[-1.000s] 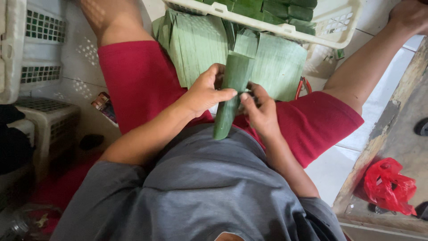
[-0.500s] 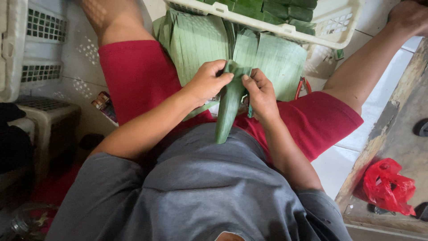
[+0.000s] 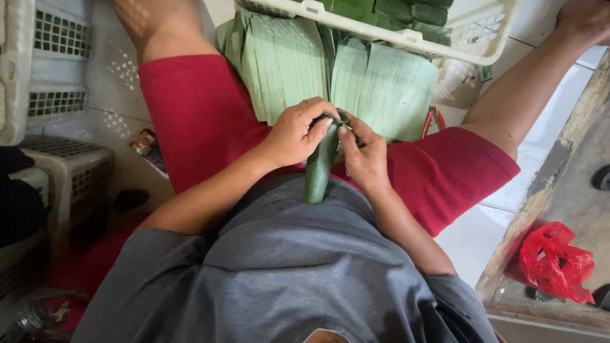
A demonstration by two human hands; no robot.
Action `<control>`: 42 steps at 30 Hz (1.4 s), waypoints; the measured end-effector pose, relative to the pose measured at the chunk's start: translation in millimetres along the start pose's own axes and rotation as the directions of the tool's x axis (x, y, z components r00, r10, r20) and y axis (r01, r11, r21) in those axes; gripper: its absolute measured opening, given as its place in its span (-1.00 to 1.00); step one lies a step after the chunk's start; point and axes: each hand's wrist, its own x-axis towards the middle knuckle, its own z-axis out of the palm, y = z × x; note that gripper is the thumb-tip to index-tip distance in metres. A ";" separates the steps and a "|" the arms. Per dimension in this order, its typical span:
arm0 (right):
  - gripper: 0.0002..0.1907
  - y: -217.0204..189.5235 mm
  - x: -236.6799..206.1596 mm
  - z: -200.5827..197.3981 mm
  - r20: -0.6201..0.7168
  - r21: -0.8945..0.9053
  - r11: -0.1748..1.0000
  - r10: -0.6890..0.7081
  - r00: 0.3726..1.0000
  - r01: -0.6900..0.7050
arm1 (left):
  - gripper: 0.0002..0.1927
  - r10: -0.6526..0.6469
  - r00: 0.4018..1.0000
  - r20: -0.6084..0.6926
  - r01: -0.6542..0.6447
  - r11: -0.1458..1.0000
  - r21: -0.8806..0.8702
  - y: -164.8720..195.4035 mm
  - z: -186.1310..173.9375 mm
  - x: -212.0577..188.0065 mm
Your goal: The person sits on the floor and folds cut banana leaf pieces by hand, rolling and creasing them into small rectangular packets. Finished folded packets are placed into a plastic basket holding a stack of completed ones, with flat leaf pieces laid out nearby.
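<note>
A rolled green banana-leaf parcel (image 3: 318, 168) stands on end against my grey shirt, between my thighs in red shorts. My left hand (image 3: 293, 133) is closed around its upper end from the left. My right hand (image 3: 363, 152) pinches the same top end from the right, fingertips pressing the leaf fold. Both hands touch each other over the parcel's top. Just beyond them a stack of flat cut banana leaves (image 3: 330, 73) lies across my lap.
A white plastic basket (image 3: 394, 35) with several wrapped green parcels sits beyond the leaves. White perforated crates (image 3: 44, 70) stand at left, a small stool (image 3: 70, 184) below them. A red plastic bag (image 3: 554, 260) lies on a worn wooden board at right.
The parcel's top end has been folded down and now looks shorter. Both hands have closed tighter over its top and shifted slightly away from my body.
</note>
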 end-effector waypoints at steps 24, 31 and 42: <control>-0.84 12.6 8.2 -8.1 -0.022 0.068 0.988 -0.139 0.990 0.140 | -0.80 -0.164 0.985 -0.060 0.163 0.986 -0.022 -17.8 15.1 -6.3; -0.85 18.2 22.2 -13.4 -0.018 0.117 0.980 -0.160 0.987 0.161 | -0.77 -0.085 0.996 0.009 0.083 0.988 0.133 -22.3 21.6 0.4; -0.79 43.2 14.6 -15.3 0.038 0.512 0.858 0.020 0.999 -0.037 | -0.67 -0.326 0.905 0.271 0.424 0.735 -0.530 -57.5 27.1 -2.3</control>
